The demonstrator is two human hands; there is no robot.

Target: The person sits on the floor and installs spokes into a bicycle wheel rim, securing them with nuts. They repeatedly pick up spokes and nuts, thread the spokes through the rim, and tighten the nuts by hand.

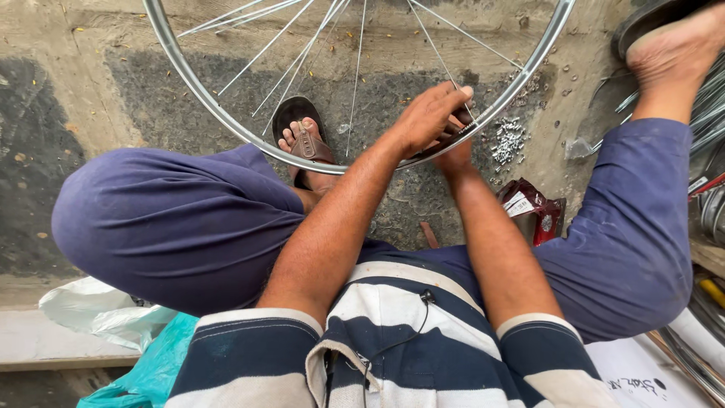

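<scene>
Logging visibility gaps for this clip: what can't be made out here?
- Head view: right hand mostly hidden behind left hand; its grip unclear.
- Tool or part at the rim: covered by both hands.
- Wheel hub: cut off by top edge.
- Small metal pieces on ground: too small to identify.

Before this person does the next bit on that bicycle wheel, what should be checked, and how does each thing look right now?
1. Both hands on the rim: ok, left hand and right hand meet at its lower edge.
2. Tool in hand: cannot tell, the fingers hide it.
3. Spokes in place: ok where visible.
4. Small metal parts within reach: ok, piled on the ground beside the hands.
5. Foot in sandal clear of the hands: ok, apart from them.
</scene>
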